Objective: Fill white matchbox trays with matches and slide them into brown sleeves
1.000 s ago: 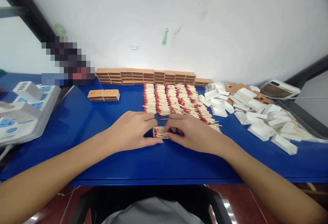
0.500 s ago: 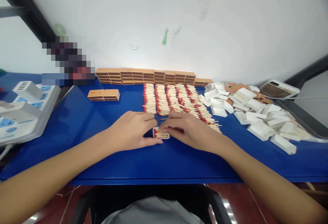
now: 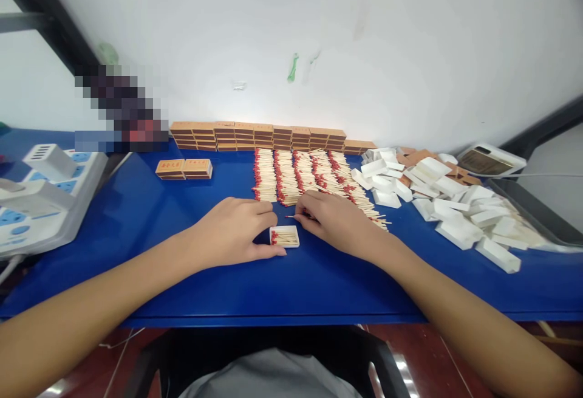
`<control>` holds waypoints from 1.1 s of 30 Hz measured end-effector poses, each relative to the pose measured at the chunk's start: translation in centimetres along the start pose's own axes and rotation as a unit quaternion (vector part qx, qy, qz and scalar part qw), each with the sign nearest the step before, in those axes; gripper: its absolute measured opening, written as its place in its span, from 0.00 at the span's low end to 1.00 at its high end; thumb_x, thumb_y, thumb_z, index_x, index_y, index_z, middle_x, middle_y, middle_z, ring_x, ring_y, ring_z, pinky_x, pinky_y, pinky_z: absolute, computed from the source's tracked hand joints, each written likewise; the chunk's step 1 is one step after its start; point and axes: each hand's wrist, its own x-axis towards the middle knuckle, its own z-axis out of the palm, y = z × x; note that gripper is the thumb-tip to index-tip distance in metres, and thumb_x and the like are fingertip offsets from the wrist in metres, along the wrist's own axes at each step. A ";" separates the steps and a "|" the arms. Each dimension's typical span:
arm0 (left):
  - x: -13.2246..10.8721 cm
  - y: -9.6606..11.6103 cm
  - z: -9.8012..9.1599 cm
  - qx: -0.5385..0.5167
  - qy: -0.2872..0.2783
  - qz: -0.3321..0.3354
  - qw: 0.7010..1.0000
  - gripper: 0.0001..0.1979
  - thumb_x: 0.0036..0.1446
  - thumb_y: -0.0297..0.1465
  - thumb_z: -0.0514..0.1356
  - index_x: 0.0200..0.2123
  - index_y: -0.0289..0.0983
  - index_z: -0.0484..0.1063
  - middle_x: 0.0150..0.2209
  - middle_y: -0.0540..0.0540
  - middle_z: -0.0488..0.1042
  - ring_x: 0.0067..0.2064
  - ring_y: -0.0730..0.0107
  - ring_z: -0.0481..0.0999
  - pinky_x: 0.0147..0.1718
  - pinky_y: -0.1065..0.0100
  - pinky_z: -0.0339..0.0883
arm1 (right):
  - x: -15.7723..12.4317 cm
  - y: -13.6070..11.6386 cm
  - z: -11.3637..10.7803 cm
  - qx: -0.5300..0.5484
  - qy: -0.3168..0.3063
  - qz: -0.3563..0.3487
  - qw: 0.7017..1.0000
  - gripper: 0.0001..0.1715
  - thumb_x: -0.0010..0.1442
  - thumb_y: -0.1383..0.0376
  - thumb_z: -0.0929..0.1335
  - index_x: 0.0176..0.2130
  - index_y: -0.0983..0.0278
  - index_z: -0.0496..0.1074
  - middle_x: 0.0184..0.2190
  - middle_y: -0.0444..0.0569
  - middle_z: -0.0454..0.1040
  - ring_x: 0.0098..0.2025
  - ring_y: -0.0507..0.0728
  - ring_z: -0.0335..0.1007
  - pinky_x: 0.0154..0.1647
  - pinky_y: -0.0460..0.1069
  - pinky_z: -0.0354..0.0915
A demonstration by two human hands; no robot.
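A small white matchbox tray (image 3: 285, 228) lies on the blue table, partly filled with red-tipped matches (image 3: 284, 238). My left hand (image 3: 234, 231) holds its left end, thumb along the near side and bent fingers at the far side. Just beyond the tray, my right hand (image 3: 334, 222) has its fingers pinched at the pale end of a single match (image 3: 290, 216), whose red head points left. The finger contact is partly hidden. Rows of loose matches (image 3: 286, 176) spread out behind both hands.
Closed matchboxes (image 3: 259, 135) stand stacked along the wall, with a smaller group (image 3: 184, 168) at left. White empty trays (image 3: 455, 225) and brown sleeves (image 3: 416, 156) heap up on the right, near a phone-like device (image 3: 492, 160). A power strip (image 3: 68, 203) sits far left.
My right hand has drawn back from inside the tray to the single match beyond it. The tray's matches are now uncovered. My left hand stays at the tray.
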 end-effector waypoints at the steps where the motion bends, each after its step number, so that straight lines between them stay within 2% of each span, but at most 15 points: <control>1: 0.0 0.0 0.0 0.001 0.001 0.000 1.000 0.22 0.67 0.51 0.65 0.41 0.36 0.80 0.36 0.48 0.79 0.36 0.62 0.81 0.33 0.63 0.64 | -0.1 -0.1 -0.1 0.002 0.005 -0.001 1.000 0.06 0.72 0.69 0.68 0.39 0.63 0.72 0.38 0.49 0.77 0.37 0.56 0.71 0.36 0.50 0.59; 5: 0.0 0.0 0.1 0.002 0.007 0.004 1.000 0.22 0.68 0.51 0.65 0.41 0.36 0.79 0.37 0.48 0.80 0.37 0.63 0.81 0.34 0.64 0.64 | -0.6 -1.3 -0.5 0.051 0.039 -0.019 0.998 0.03 0.71 0.69 0.69 0.41 0.63 0.72 0.37 0.47 0.75 0.36 0.55 0.70 0.36 0.49 0.59; 10: 0.0 0.0 0.0 0.001 0.008 0.005 1.000 0.22 0.68 0.50 0.65 0.38 0.36 0.79 0.36 0.48 0.79 0.37 0.64 0.81 0.34 0.64 0.64 | -1.3 -2.6 -0.4 0.057 0.013 -0.049 0.997 0.05 0.72 0.66 0.68 0.41 0.63 0.74 0.36 0.47 0.75 0.34 0.54 0.69 0.35 0.49 0.58; 15: 0.0 -0.1 0.0 0.004 0.013 -0.001 1.000 0.22 0.68 0.51 0.65 0.40 0.36 0.80 0.35 0.48 0.79 0.36 0.63 0.81 0.33 0.64 0.63 | -1.6 -0.5 -2.0 0.047 0.076 -0.030 0.996 0.08 0.73 0.63 0.67 0.42 0.62 0.76 0.32 0.47 0.74 0.32 0.55 0.68 0.34 0.49 0.58; 17: -0.1 -0.1 0.0 0.003 0.010 -0.001 1.000 0.22 0.68 0.50 0.65 0.40 0.36 0.80 0.35 0.48 0.79 0.36 0.63 0.81 0.33 0.64 0.63 | -1.8 0.7 -2.8 0.022 0.053 -0.011 0.998 0.08 0.72 0.63 0.68 0.40 0.62 0.77 0.31 0.47 0.74 0.31 0.55 0.68 0.33 0.50 0.58; 21: 0.0 -0.1 0.0 0.004 0.008 -0.001 1.000 0.22 0.68 0.51 0.64 0.40 0.35 0.80 0.35 0.47 0.79 0.37 0.62 0.81 0.33 0.64 0.63 | -1.8 2.0 -3.2 -0.002 -0.038 0.032 0.999 0.07 0.69 0.66 0.70 0.36 0.62 0.77 0.30 0.47 0.75 0.30 0.55 0.68 0.32 0.49 0.57; 27: -0.1 -0.2 0.1 0.012 0.018 0.003 1.000 0.22 0.68 0.51 0.64 0.40 0.36 0.80 0.35 0.48 0.79 0.36 0.63 0.81 0.33 0.64 0.62 | -1.9 1.8 -2.7 0.004 -0.077 0.038 0.996 0.10 0.71 0.67 0.67 0.35 0.62 0.73 0.30 0.45 0.75 0.29 0.54 0.66 0.31 0.49 0.55; 29: -0.1 -0.1 0.1 0.013 0.020 0.005 1.000 0.22 0.68 0.51 0.64 0.40 0.36 0.79 0.35 0.48 0.79 0.36 0.63 0.81 0.33 0.64 0.63 | -1.9 1.2 -2.7 0.018 -0.064 0.022 0.998 0.09 0.71 0.66 0.68 0.36 0.62 0.73 0.29 0.45 0.74 0.29 0.53 0.65 0.31 0.48 0.55; 33: 0.0 0.1 0.0 0.006 0.018 0.009 1.000 0.22 0.68 0.51 0.63 0.39 0.36 0.79 0.35 0.48 0.79 0.35 0.64 0.80 0.33 0.63 0.63 | -1.8 -0.9 -2.1 0.056 0.003 -0.027 0.998 0.05 0.71 0.66 0.69 0.39 0.62 0.73 0.33 0.45 0.74 0.31 0.53 0.67 0.32 0.48 0.56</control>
